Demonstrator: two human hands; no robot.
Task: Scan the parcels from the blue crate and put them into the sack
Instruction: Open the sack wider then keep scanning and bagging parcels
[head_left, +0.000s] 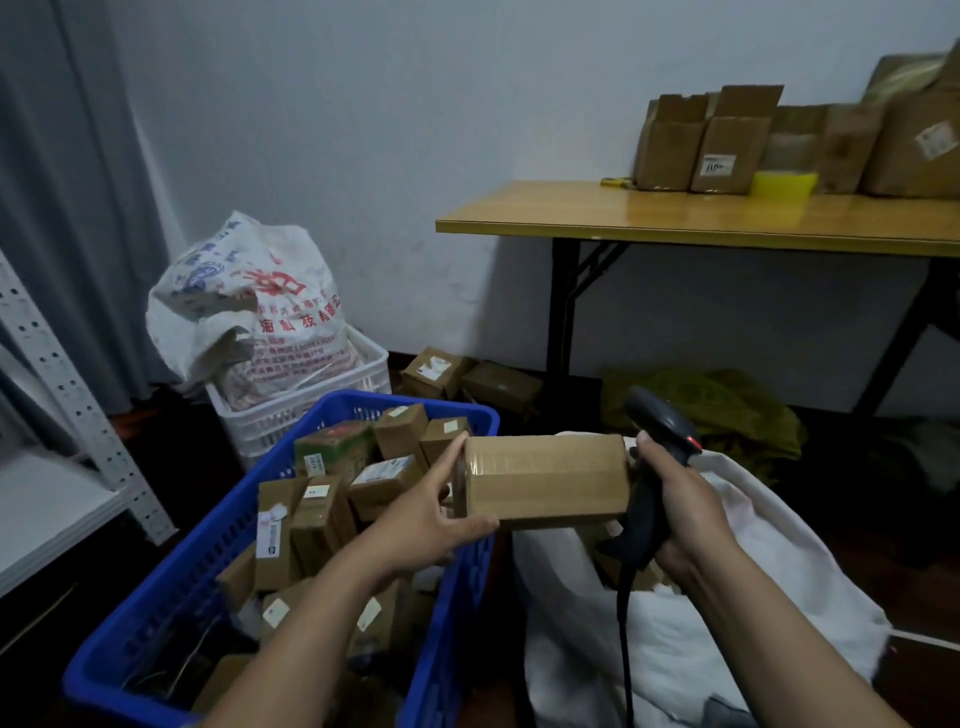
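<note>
Now, surface (675, 218): glossy yellow-wood top on black legs, carrying open cardboard boxes (727, 150); their label print is too small to read.
Blue crate (171, 587): perforated plastic, heaped with brown parcels (384, 483) bearing white stickers, unreadable.
Sack (675, 649): soft white cloth, mouth open, just right of the crate.
Printed bag (249, 301): woven white, red and blue Chinese characters, standing in a white crate (374, 364).
Parcel (545, 480): oblong taped cardboard, held above the gap between crate and sack.
Scanner (660, 431): black, red light, cable hanging.
Left hand (431, 514): grips the parcel's left end.
Right hand (685, 504): wrapped round the scanner's handle.
</note>
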